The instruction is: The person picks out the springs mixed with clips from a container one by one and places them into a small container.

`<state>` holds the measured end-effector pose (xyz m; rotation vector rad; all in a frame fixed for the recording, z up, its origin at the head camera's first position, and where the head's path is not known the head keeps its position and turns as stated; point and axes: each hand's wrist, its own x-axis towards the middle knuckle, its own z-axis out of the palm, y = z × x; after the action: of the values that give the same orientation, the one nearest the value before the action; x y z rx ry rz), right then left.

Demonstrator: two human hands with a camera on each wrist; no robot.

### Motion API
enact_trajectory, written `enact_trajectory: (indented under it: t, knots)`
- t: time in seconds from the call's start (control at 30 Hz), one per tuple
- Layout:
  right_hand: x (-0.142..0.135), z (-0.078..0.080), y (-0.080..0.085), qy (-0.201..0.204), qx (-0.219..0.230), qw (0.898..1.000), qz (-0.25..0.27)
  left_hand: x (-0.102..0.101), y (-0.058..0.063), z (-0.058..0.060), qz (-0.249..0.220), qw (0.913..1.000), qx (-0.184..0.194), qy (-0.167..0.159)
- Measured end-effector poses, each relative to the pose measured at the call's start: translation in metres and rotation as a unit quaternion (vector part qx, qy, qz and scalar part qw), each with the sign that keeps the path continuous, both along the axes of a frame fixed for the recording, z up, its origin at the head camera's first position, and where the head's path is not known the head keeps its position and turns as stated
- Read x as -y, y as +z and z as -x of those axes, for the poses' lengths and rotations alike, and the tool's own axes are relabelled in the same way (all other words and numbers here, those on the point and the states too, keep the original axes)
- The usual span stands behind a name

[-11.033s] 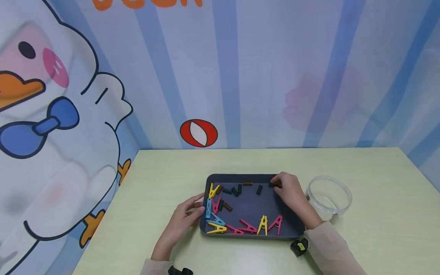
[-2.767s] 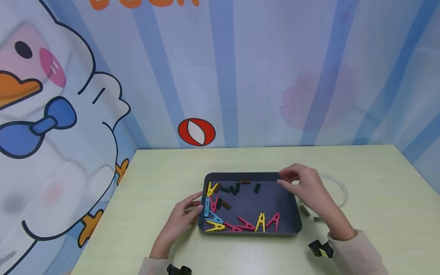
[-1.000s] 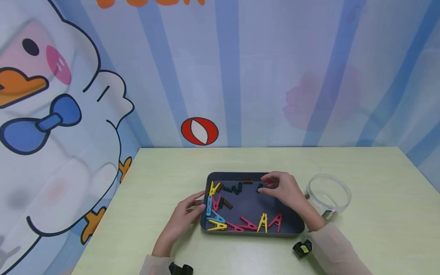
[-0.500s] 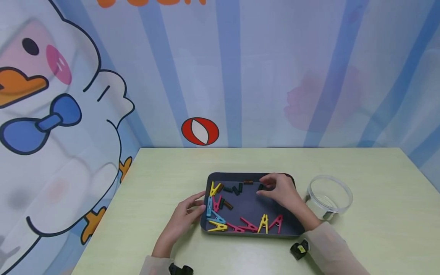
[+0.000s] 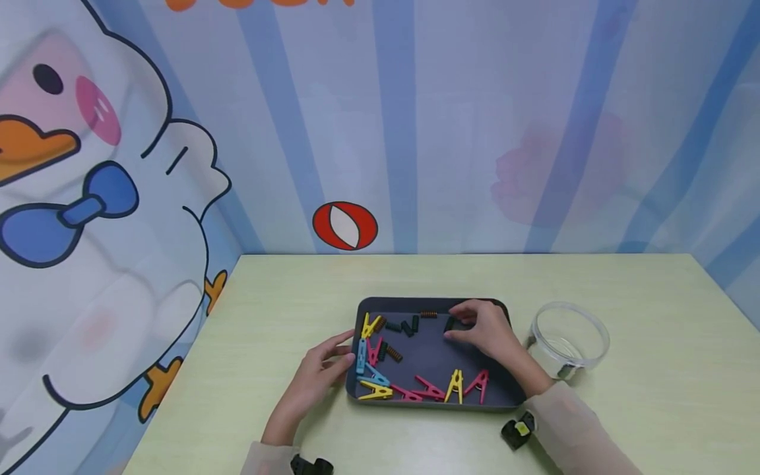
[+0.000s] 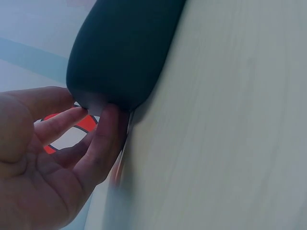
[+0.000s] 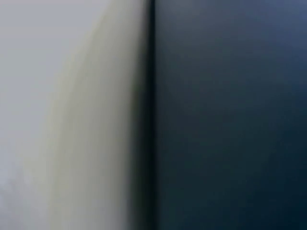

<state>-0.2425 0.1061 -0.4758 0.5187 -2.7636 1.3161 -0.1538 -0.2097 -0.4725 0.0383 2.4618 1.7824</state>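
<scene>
My left hand (image 5: 316, 375) rests its fingertips and thumb against the left end of a dark grey tray (image 5: 410, 406); the left wrist view shows the fingers (image 6: 103, 139) spread along the tray's outer wall (image 6: 120, 57). Inside the tray's far right part, my right hand (image 5: 487, 330) has thumb and forefinger at the two ends of a small dark green spring (image 5: 449, 324), partly covered by the fingers. Other green springs (image 5: 393, 326) and copper-brown springs (image 5: 429, 315) lie toward the tray's far left. Blurred dark and pale surfaces fill the right wrist view.
Yellow, pink and blue clothespins (image 5: 454, 386) line the tray's left and near sides. Right of the tray stands a clear round container (image 5: 584, 361) with dark springs (image 5: 567, 371) low in it. A printed cloth backdrop (image 5: 439, 132) rises behind the table (image 5: 653, 396).
Since 2.8 s ago my right hand has come left from beside the clear container to the green spring. Over the last second it barely shifts. The left hand keeps its place at the tray.
</scene>
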Motion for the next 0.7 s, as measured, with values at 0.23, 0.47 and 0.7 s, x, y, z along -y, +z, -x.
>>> enact_trajectory:
  t: [0.23,0.47,0.7]
  knots:
    - [-0.0001,0.0007,-0.0021,0.002,0.004,1.000,0.001,-0.0008,0.0029,-0.0013,0.002,1.0000,0.002,0.002]
    - [0.0021,0.0010,-0.0039,-0.001,-0.005,1.000,-0.014,-0.0009,0.0036,-0.0013,-0.001,1.0000,0.003,0.002]
    - [0.0027,0.0013,-0.0079,0.002,-0.025,0.999,-0.023,-0.0019,0.0040,-0.0015,0.006,0.9999,0.005,0.009]
